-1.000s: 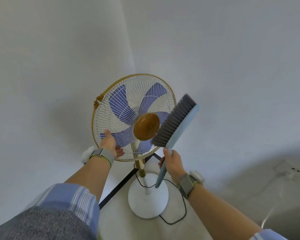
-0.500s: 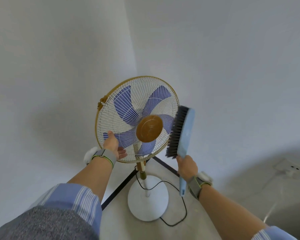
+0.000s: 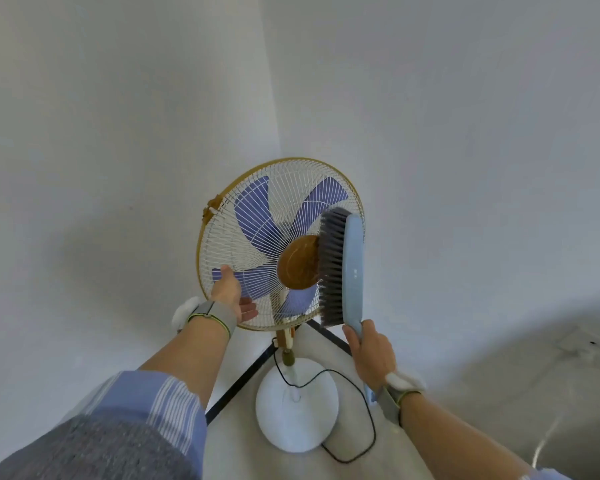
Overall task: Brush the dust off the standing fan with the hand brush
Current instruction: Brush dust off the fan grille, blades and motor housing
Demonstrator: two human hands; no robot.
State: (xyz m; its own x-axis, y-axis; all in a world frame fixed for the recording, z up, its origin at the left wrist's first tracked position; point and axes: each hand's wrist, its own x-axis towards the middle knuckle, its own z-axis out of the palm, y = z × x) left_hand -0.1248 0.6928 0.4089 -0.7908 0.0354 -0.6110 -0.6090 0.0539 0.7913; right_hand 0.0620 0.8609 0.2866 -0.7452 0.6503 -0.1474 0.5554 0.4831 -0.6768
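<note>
right hand [image 3: 373, 355] holding hand brush [image 3: 342, 268] against standing fan [image 3: 257, 244], left hand [image 3: 231, 294] steadying

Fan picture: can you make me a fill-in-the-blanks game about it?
1. The right hand holds the hand brush, whose back is light ____.
2. The left hand touches the wire guard of the standing fan, whose round base is ____.
3. The cord looping on the floor beside the base is ____.
Missing words: blue, white, black.
</note>
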